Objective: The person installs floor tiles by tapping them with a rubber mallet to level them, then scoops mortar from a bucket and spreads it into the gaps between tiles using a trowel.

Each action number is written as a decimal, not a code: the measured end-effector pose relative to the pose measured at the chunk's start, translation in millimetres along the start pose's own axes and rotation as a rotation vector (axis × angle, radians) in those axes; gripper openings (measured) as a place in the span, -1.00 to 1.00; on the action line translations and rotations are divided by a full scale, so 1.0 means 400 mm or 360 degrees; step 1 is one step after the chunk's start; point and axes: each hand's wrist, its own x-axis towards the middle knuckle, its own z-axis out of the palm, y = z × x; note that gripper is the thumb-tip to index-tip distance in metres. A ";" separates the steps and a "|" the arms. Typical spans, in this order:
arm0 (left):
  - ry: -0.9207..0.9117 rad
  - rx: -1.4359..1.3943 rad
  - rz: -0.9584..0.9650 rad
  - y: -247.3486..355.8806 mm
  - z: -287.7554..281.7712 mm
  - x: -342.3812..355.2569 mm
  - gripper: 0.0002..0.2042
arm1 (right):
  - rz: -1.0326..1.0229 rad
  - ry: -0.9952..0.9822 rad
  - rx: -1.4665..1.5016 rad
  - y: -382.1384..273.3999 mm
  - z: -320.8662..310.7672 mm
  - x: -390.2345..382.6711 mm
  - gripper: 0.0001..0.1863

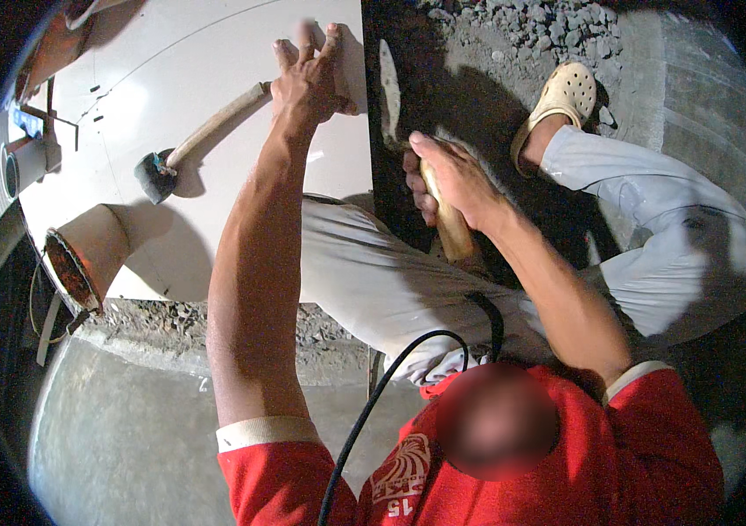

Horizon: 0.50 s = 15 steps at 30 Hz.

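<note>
My left hand [303, 83] lies on a large white tile [241, 167] near its right edge, fingers spread. Beside its wrist ends the wooden handle of a mallet [219, 123], whose black head rests on the tile to the left. In my right hand [460, 184] is the pale wooden handle of a trowel [450, 232]. The narrow, curved metal blade, seen nearly edge-on, points away from me over the dark ground just right of the tile. My fingers wrap round the handle and hide part of it.
A bucket-like container [96, 254] with a stained rim stands at the tile's lower left corner. More containers [26, 167] sit farther left. Grey gravel [539, 31] lies at the far right, near my clog-clad foot [566, 96]. Smooth concrete [127, 421] is at lower left.
</note>
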 end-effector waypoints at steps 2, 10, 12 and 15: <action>0.0017 0.0023 0.0015 0.000 0.001 0.001 0.32 | -0.0254 -0.0033 -0.0196 0.042 0.008 0.069 -0.53; 0.0162 -0.0045 0.0088 -0.020 0.030 0.011 0.32 | 0.0197 -0.0057 0.0459 0.155 -0.083 0.061 -0.60; 0.0165 -0.0085 0.0104 -0.022 0.030 0.008 0.31 | -0.0036 0.0049 0.0178 0.160 -0.081 0.062 -0.63; 0.0096 -0.0107 0.0066 -0.010 0.008 -0.002 0.16 | 0.0096 -0.0064 0.0776 0.172 -0.046 0.073 -0.62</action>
